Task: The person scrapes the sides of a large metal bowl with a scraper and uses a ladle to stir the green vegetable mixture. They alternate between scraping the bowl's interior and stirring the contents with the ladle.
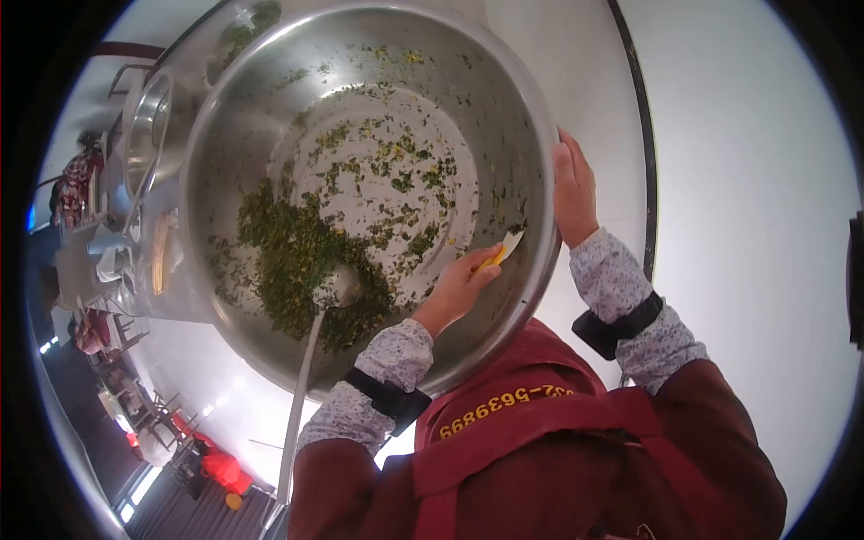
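Bright o/all, glare on steel bowl [256,117], fisheye warp w/ blk corners, edges soft.

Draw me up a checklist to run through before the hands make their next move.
1. Scraper held: ok, in the left hand, near the basin's wall.
2. Right hand at the basin: ok, against the rim's outer side.
3. Chopped greens in one heap: not ok, many bits lie scattered over the basin's floor.
4. Basin wall free of bits: not ok, flecks cling to it.
5. Ladle clear of the greens: not ok, its head sits in the heap.
6. Blade pressed to metal: cannot tell.
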The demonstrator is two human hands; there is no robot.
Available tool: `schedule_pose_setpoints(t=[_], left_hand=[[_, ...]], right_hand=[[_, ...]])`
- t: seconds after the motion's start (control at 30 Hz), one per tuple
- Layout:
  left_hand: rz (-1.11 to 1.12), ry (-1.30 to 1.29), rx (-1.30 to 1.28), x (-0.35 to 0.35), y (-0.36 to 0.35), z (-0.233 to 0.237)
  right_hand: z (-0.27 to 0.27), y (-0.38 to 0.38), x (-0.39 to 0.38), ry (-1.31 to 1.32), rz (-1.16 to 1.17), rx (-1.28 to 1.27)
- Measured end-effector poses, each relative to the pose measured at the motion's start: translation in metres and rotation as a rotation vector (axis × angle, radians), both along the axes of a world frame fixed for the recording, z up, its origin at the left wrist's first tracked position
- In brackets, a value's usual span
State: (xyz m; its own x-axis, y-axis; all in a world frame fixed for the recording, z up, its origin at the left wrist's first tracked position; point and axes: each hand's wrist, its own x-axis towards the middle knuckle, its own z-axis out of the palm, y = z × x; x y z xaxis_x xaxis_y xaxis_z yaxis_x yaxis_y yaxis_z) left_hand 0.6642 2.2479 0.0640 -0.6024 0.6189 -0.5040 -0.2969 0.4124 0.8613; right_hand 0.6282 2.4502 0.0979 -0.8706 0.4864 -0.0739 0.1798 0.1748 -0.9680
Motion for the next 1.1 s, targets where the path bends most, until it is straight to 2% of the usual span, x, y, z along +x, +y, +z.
schedule_pose_setpoints(t=[0.17,0.37,0.43,0.47,0.53,0.6,0.67,0.7,0.77,0.87,0.93,0.97,1.0,1.1], left_hand=[[0.149,-0.01,0.0,-0.027,0.039,0.002],[0.388,0.207,-0.05,-0.111,0.088,-0.027],[0.712,-0.347,0.089,-0.142,0.078,-0.014],[0.718,-0.348,0.093,-0.142,0.066,-0.013],[0.482,-0.132,-0.129,-0.135,0.034,-0.018],[0.201,0.202,-0.185,-0.108,-0.011,-0.03],[-0.037,0.254,-0.196,-0.067,-0.059,-0.006],[-0.155,0.047,-0.263,-0.045,-0.077,0.01],[-0.329,-0.077,-0.329,-0.004,-0.106,0.042],[-0.43,-0.114,-0.311,0.024,-0.107,0.039],[-0.27,0.11,-0.1,0.02,-0.072,0.009],[-0.215,0.113,-0.207,0.002,-0.037,0.006],[-0.115,0.083,-0.131,-0.027,-0.006,0.001],[0.296,0.321,-0.052,-0.095,0.041,-0.061]], right_hand=[[0.003,-0.001,0.001,-0.036,-0.01,0.097],[0.004,-0.002,0.0,-0.06,-0.012,0.183],[0.004,-0.002,0.001,-0.044,0.006,0.195],[0.003,-0.002,0.001,-0.051,0.01,0.196],[0.004,-0.003,0.004,-0.063,0.017,0.194],[0.006,-0.004,0.003,-0.081,-0.013,0.253],[0.005,-0.003,0.001,-0.072,-0.012,0.242],[0.005,-0.003,0.002,-0.063,-0.007,0.24],[0.008,-0.004,0.003,-0.098,-0.01,0.209],[0.008,-0.004,0.001,-0.113,-0.013,0.182],[0.006,-0.004,0.001,-0.101,-0.01,0.18],[0.006,-0.004,0.002,-0.106,-0.015,0.189],[0.006,-0.004,0.002,-0.111,-0.021,0.201],[0.002,-0.004,0.001,-0.088,-0.045,0.244]])
